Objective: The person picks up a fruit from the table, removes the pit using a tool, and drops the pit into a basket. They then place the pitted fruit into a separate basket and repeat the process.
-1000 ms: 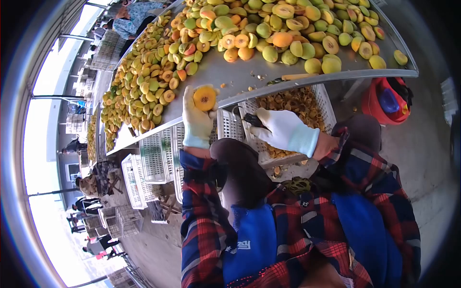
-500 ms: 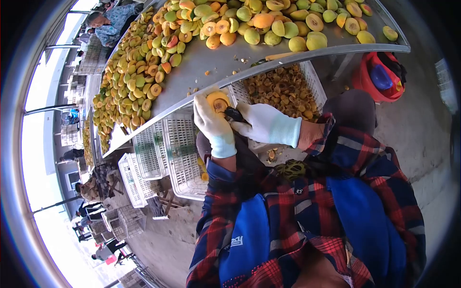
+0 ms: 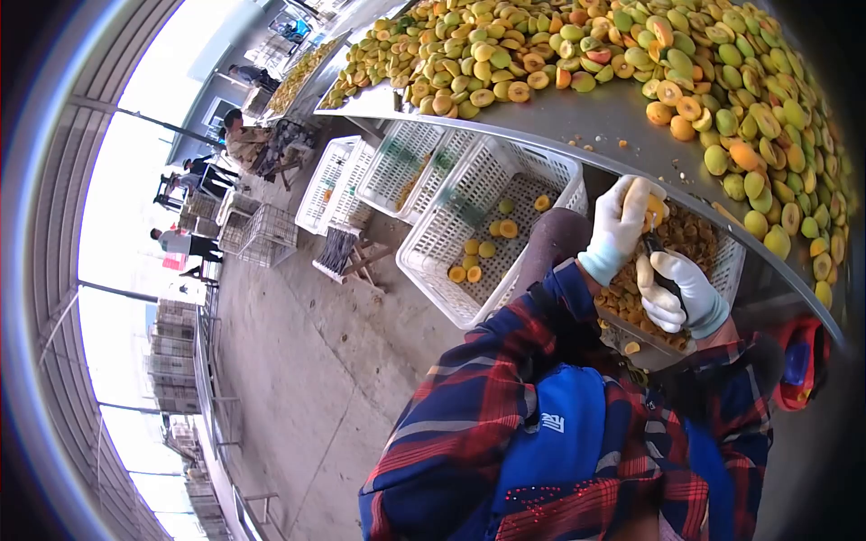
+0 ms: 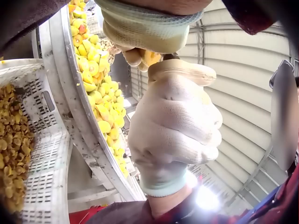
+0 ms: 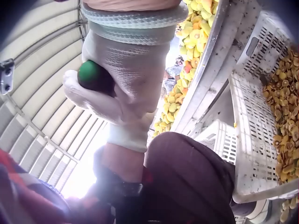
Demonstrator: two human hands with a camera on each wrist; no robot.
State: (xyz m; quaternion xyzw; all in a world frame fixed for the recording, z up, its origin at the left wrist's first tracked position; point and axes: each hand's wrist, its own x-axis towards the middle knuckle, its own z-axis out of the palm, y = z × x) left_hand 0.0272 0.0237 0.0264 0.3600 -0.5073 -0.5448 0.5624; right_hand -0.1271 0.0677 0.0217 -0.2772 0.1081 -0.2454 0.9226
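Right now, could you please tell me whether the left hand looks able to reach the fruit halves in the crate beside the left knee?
Likely yes, past the left knee: the crate is open on top, though the left hand should first release the fruit piece it grips.

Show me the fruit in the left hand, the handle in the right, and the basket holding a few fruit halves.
Fruit [image 3: 656, 212]: head view, on its exposed orange part.
Handle [image 5: 96, 77]: right wrist view, on its rounded end.
Basket [image 3: 437, 286]: head view, on its slotted side.
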